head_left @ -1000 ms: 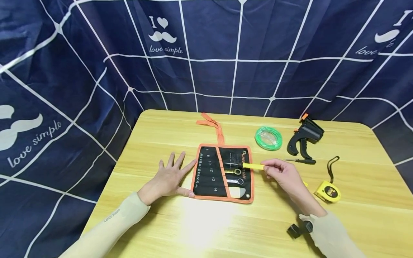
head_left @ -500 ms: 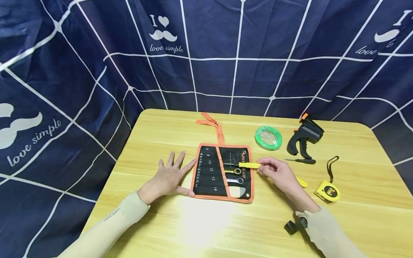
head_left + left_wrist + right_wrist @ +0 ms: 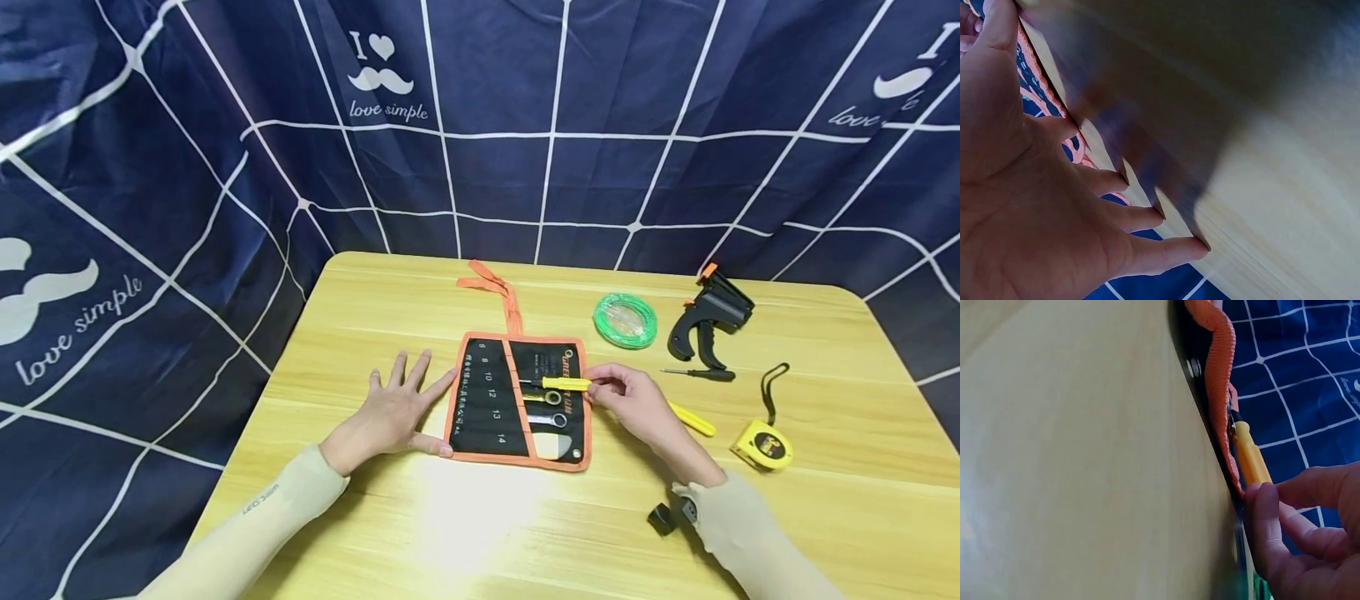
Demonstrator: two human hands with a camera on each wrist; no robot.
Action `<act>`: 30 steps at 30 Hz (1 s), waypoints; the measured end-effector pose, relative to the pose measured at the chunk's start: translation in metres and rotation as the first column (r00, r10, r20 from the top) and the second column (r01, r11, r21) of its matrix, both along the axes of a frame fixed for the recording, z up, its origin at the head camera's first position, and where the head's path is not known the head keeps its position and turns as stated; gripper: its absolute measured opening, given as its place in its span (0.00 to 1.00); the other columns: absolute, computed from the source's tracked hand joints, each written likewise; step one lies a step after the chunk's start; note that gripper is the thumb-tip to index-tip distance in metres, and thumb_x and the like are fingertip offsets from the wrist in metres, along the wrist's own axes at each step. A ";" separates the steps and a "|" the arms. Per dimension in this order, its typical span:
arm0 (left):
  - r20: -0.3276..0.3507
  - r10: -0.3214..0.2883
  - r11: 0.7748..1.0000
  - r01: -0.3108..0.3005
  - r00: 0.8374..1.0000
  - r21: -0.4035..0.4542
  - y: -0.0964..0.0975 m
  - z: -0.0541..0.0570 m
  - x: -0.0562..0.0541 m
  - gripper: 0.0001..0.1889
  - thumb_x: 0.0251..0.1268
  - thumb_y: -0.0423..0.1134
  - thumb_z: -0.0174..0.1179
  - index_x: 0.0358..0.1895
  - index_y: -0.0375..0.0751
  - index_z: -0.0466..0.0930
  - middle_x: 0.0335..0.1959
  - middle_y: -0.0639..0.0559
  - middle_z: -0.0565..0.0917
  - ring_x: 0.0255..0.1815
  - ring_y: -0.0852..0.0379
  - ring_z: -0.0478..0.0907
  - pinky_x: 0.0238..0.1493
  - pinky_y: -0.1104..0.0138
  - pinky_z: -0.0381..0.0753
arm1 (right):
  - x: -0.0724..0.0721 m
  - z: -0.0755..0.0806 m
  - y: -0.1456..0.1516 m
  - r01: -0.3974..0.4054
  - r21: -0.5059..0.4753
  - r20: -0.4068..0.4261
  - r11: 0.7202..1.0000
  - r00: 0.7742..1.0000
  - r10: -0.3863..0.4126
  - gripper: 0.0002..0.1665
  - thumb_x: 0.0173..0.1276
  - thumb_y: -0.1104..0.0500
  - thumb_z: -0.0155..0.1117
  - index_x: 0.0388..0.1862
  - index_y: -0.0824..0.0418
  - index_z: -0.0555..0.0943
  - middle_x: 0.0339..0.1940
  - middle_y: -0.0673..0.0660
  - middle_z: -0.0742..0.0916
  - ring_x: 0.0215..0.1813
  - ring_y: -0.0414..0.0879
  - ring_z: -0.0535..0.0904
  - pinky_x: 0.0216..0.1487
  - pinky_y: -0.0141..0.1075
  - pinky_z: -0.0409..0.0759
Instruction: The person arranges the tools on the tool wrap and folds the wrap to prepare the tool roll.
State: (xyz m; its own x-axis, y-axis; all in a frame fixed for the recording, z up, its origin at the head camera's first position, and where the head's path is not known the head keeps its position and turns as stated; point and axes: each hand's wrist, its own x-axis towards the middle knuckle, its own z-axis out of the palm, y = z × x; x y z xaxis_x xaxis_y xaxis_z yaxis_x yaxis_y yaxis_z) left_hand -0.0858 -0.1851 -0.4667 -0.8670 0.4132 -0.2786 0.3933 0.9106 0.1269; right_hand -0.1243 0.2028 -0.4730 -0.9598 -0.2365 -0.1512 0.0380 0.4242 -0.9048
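Note:
My right hand (image 3: 633, 408) pinches the end of a yellow-handled screwdriver (image 3: 564, 384) between thumb and fingers. The screwdriver's shaft points left, its front end inside a slot of the black tool pouch (image 3: 480, 400) with orange trim. In the right wrist view the yellow handle (image 3: 1250, 456) lies just over the orange edge. Two ring-ended wrenches (image 3: 558, 421) and a cream-and-grey piece (image 3: 551, 447) sit in neighbouring slots. With fingers spread, my left hand (image 3: 386, 417) rests at the pouch's left edge, index fingertip and thumb touching the trim.
Orange ties (image 3: 495, 287) stretch behind the pouch. To the right are a green coil (image 3: 625, 321), a black clamp (image 3: 712, 317), a small black screwdriver (image 3: 708, 375), a yellow tape measure (image 3: 765, 446) and a yellow handle (image 3: 693, 419) partly behind the right wrist. Dark blue cloth hangs around the table.
My right hand has moved left with the yellow-handled screwdriver, sliding its shaft deeper into the pouch slot. Another yellow handle has come into sight behind the right wrist. The left hand stays put.

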 end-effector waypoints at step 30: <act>-0.001 0.003 1.000 -0.003 1.000 0.024 -0.001 0.001 0.001 0.66 0.53 0.81 0.68 0.92 0.57 0.51 0.89 0.30 0.47 0.84 0.17 0.46 0.65 0.16 0.58 | -0.012 0.005 -0.023 -0.060 0.275 -0.137 0.960 0.985 0.101 0.08 0.75 0.68 0.68 0.51 0.65 0.87 0.36 0.53 0.85 0.37 0.47 0.79 0.38 0.36 0.78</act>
State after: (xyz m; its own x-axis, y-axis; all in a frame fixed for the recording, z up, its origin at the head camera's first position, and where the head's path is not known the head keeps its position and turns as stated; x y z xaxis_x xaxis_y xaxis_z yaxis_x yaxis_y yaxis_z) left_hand -0.0848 -0.1862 -0.4661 -0.8683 0.4174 -0.2679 0.3909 0.9084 0.1482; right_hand -0.1363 0.1796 -0.4676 -0.9556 -0.2843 -0.0771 -0.1325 0.6485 -0.7496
